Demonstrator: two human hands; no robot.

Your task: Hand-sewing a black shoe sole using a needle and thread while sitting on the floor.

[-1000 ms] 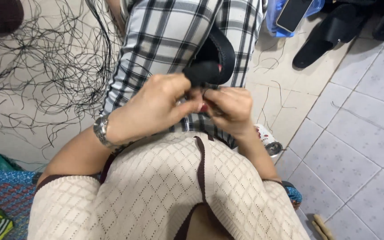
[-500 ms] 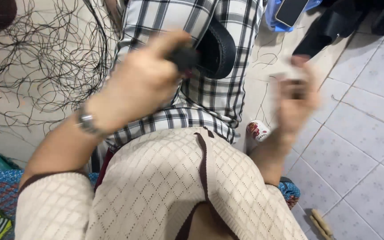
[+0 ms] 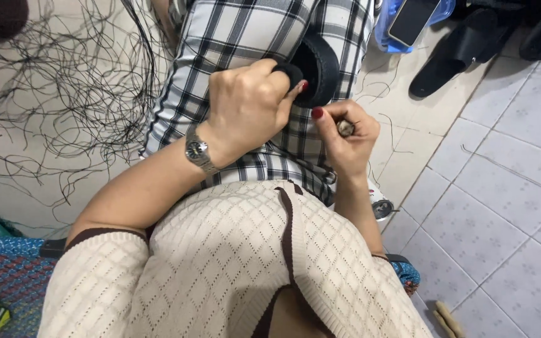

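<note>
— What is the left hand (image 3: 245, 106) doing?

— Its fingers (image 3: 283, 78) are curled shut around the edge of a round black padded piece with a hollow middle (image 3: 317, 72), which rests on the lap, on the black-and-white checked trousers (image 3: 233, 37), far of centre. A steel wristwatch (image 3: 198, 150) sits on that wrist.

— And the right hand (image 3: 345, 134)?

— Just to the right of the left one and a little nearer, closed into a loose fist. Its fingers pinch a small brownish thing (image 3: 345, 128) (too small to say what it is). The thumb, with a red nail, points up toward the black piece, and whether it touches it I cannot tell.

— What lies around?

— Loose black threads (image 3: 64, 94) are scattered over the pale tiled floor (image 3: 502, 206) at the far left. At the far right sit a blue plastic tray (image 3: 383, 34) with a dark phone (image 3: 411, 22) in it and black sandals (image 3: 458, 53) beside it. The person wears a cream knitted top with brown trim (image 3: 233, 263).
</note>
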